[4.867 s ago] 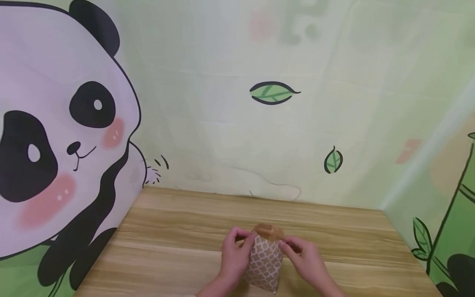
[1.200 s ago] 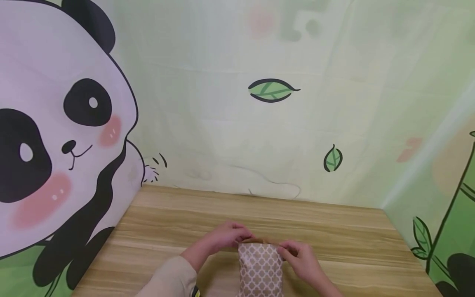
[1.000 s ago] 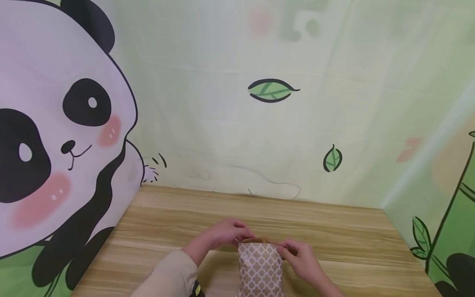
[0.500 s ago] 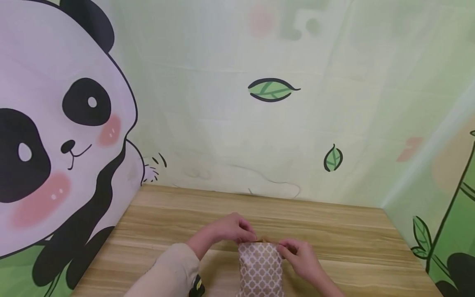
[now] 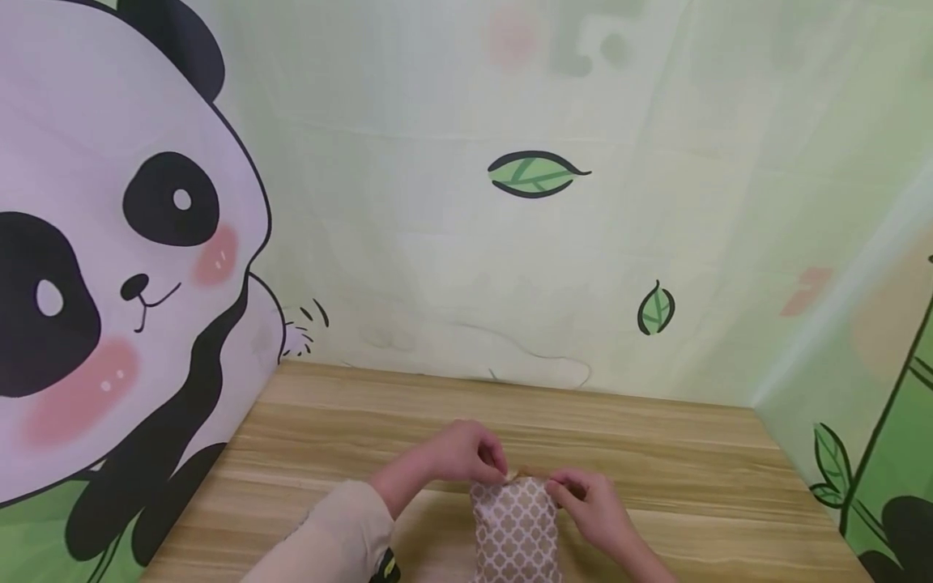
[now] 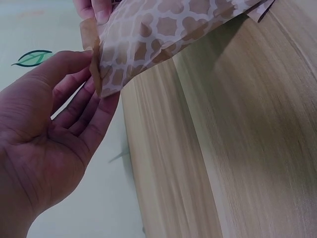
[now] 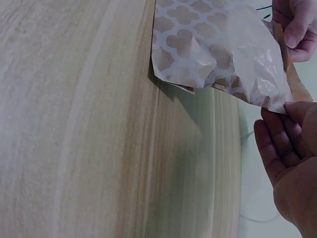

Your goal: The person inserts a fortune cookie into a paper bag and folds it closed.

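Observation:
A brown paper bag (image 5: pixel 516 526) with a white lattice print stands out between both hands, its lower end cut off by the bottom of the head view. My left hand (image 5: pixel 466 452) reaches over from the left and pinches the plain brown rim between thumb and fingers. In the left wrist view, that brown edge (image 6: pixel 95 64) is folded over beside the thumb. The right hand (image 5: pixel 594 506) pinches the bag's upper right corner, its other fingers loosely bent in the right wrist view. What the bag contains is hidden.
The bag is over a wood-grain table (image 5: pixel 328 421). A pale green backdrop (image 5: pixel 408 243) with a printed panda (image 5: pixel 168 308) and leaves rises behind and beside it. A dark thing with a yellow mark (image 5: pixel 388 567) shows below the left sleeve (image 5: pixel 328 534).
The bag, earlier tilted with its brown mouth gaping, now shows its patterned face squarely with the mouth narrowed. The left hand has come over the top and slid slightly right along the rim.

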`<move>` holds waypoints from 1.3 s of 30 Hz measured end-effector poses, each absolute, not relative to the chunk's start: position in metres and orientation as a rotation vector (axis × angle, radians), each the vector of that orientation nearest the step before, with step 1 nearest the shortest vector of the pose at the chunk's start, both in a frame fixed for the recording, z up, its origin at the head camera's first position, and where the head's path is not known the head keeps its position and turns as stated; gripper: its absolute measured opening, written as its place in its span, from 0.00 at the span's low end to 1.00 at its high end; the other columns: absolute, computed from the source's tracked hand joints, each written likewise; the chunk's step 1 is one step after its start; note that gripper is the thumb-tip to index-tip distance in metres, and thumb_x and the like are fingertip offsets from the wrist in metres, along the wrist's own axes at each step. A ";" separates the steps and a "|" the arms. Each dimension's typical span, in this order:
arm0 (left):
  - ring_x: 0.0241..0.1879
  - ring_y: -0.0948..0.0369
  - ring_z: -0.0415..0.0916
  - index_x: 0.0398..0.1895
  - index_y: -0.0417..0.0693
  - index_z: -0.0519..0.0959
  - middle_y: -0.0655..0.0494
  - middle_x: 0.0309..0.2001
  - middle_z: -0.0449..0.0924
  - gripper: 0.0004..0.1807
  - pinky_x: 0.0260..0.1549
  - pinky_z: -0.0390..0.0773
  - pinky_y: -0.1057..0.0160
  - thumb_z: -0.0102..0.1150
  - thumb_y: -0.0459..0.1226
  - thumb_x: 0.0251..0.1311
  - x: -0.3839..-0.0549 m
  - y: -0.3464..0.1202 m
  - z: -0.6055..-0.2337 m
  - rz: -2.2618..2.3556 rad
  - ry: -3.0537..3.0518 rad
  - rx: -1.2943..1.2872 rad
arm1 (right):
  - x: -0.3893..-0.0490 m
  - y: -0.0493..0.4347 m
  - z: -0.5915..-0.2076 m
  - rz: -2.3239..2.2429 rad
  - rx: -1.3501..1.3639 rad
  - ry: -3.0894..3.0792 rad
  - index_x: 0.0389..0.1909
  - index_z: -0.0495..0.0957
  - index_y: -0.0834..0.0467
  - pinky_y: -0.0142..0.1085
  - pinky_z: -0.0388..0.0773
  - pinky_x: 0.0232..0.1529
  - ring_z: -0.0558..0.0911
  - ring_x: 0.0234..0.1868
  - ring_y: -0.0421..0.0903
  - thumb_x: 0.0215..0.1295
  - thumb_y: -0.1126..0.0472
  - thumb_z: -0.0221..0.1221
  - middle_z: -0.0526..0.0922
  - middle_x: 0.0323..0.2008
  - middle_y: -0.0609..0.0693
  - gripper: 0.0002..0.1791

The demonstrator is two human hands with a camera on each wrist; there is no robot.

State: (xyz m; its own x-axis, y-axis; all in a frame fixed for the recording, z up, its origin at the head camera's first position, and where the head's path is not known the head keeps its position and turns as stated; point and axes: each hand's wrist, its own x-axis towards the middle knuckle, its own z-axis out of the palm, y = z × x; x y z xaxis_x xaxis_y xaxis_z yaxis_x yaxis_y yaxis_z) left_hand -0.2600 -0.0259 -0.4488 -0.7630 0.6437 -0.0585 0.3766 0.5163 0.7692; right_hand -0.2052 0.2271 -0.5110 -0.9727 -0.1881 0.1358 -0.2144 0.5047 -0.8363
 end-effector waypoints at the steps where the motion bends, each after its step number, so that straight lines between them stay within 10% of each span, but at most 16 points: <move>1: 0.28 0.68 0.78 0.28 0.52 0.84 0.64 0.26 0.81 0.03 0.29 0.78 0.69 0.69 0.36 0.51 -0.259 -0.025 -0.449 1.106 2.425 0.854 | -0.205 0.228 -0.511 1.508 0.360 -2.707 0.37 0.84 0.54 0.31 0.80 0.34 0.82 0.33 0.40 0.66 0.55 0.59 0.86 0.31 0.45 0.09; 39: 0.29 0.70 0.76 0.31 0.44 0.83 0.55 0.29 0.82 0.05 0.32 0.78 0.72 0.66 0.28 0.52 -0.258 -0.032 -0.470 1.162 2.378 1.028 | -0.218 0.248 -0.482 1.624 0.528 -2.753 0.49 0.80 0.61 0.38 0.83 0.42 0.84 0.42 0.50 0.70 0.53 0.55 0.85 0.42 0.56 0.17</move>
